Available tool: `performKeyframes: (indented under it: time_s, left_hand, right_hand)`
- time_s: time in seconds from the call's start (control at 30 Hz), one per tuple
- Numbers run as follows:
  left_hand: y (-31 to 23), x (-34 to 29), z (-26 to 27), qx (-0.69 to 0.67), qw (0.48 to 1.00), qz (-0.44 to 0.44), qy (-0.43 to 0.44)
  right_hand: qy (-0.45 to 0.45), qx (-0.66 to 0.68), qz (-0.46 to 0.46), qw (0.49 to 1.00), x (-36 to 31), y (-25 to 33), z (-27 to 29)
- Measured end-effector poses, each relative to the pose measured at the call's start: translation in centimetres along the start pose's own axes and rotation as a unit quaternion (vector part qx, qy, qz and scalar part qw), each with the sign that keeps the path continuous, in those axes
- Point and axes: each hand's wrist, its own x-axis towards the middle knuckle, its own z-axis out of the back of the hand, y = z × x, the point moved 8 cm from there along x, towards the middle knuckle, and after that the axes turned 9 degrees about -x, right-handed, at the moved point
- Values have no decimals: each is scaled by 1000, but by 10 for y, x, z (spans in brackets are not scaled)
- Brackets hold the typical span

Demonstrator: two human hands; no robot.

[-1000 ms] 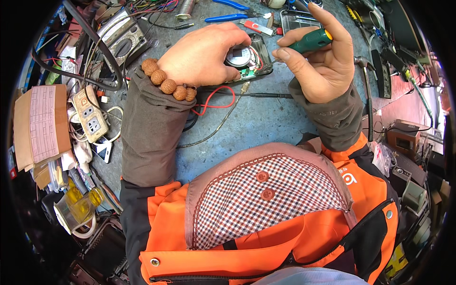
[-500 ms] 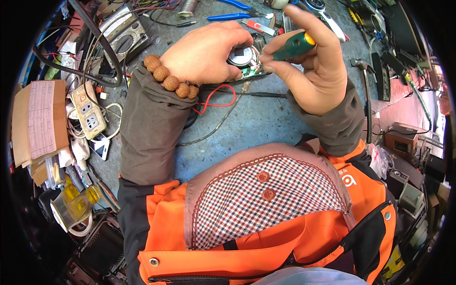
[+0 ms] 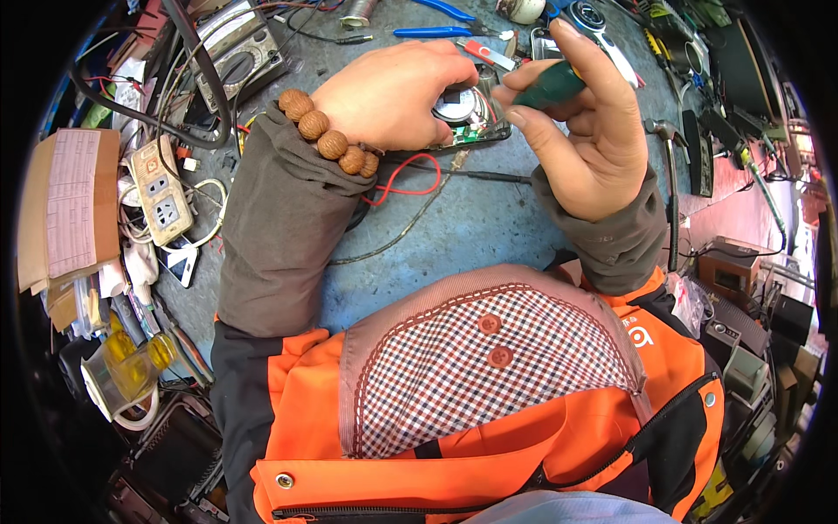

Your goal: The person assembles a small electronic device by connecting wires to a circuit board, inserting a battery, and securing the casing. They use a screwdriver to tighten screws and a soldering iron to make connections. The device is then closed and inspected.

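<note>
My left hand (image 3: 388, 96), with a wooden bead bracelet at its wrist, is closed around the left side of a small opened electronic device (image 3: 496, 133) on the bench. A round silver speaker (image 3: 456, 106) and part of a green circuit board (image 3: 467, 133) show inside the device; my fingers cover the rest. To its right, my right hand (image 3: 602, 140) holds a screwdriver (image 3: 552, 85) by its dark green handle, thumb and fingers pinched round it and the index finger raised. The screwdriver's shaft and tip cannot be made out.
Blue-handled pliers (image 3: 432, 32), a red and white USB stick (image 3: 489, 54) and a solder spool (image 3: 358, 13) lie beyond the device. A multimeter (image 3: 240, 65) and power strip (image 3: 161, 192) are at left, a hammer (image 3: 670, 175) at right. A red wire (image 3: 410, 179) loops nearby.
The screwdriver handle has turned in my right hand, so its yellow end no longer shows. My left hand keeps its hold on the device. The whole view has shifted slightly.
</note>
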Motion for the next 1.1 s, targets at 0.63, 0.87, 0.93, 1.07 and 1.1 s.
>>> performKeyframes:
  time_s: [0.63,0.87,0.93,1.07,1.1]
  left_hand:
    - [2,0,-3,-29,999,-10,-26]
    - [6,1,-5,-8,1000,-2,-20]
    - [8,1,-6,-4,1000,5,-13]
    - [6,0,-4,-8,1000,8,-27]
    - [4,-1,-2,-11,999,7,-35]
  right_hand:
    - [32,9,12,999,12,20,-14]
    - [-74,-79,-11,994,1,10,-9]
    - [-97,-128,18,987,1,15,-7]
    - [-34,-166,28,985,13,20,-6]
    - [-33,-75,-9,997,15,16,-6]
